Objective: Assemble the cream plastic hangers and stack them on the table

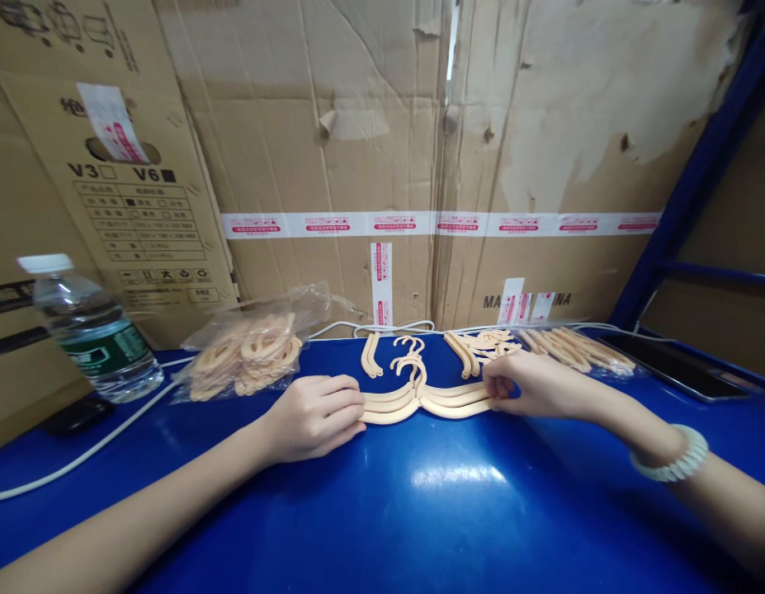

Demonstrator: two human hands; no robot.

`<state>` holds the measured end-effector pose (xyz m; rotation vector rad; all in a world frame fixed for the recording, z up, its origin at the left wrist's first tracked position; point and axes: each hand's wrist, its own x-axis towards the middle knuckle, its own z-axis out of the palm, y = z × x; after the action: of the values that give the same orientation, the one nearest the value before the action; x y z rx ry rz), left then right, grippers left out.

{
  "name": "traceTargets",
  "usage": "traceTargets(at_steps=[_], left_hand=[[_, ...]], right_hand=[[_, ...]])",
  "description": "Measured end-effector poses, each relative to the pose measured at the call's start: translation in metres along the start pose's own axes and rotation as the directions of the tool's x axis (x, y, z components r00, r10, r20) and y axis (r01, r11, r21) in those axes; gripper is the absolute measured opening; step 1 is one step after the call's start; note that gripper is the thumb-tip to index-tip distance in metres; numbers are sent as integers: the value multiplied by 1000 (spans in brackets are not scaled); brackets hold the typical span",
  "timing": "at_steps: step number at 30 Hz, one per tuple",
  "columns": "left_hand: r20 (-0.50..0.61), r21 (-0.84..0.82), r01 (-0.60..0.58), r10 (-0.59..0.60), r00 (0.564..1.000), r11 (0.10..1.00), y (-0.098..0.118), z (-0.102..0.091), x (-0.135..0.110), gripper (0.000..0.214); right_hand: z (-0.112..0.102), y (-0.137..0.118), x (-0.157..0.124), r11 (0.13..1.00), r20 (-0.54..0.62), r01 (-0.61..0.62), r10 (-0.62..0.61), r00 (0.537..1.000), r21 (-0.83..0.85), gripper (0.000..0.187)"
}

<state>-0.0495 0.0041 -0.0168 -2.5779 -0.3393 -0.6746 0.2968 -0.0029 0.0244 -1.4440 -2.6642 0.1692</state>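
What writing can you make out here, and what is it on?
"V3" and "V6": on the left cardboard box.
"MA" then "INA", middle covered by stickers: on the back cardboard panel.
Too small to read: red print on the white tape, and the water bottle label.

Two hands, the left hand [317, 417] and the right hand [531, 384], at one stack [419, 402] of hangers, three or four deep. Behind the stack are loose hangers [413, 351], too tangled to count. Two bags: left bag [249, 351], right bag [577, 348]. One bottle [91, 330] far left.
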Motion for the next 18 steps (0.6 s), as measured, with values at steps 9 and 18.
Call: traceTargets(at_steps=[9,18], left_hand=[[-69,-102,-57,50,996,993,31,-9,20,19],[-46,-154,-154,149,988,976,51,-9,30,21]], right_hand=[[10,-22,-6,948,63,171,-195,979,269,11],[33,-57,-7,875,25,264,-299,954,405,13]])
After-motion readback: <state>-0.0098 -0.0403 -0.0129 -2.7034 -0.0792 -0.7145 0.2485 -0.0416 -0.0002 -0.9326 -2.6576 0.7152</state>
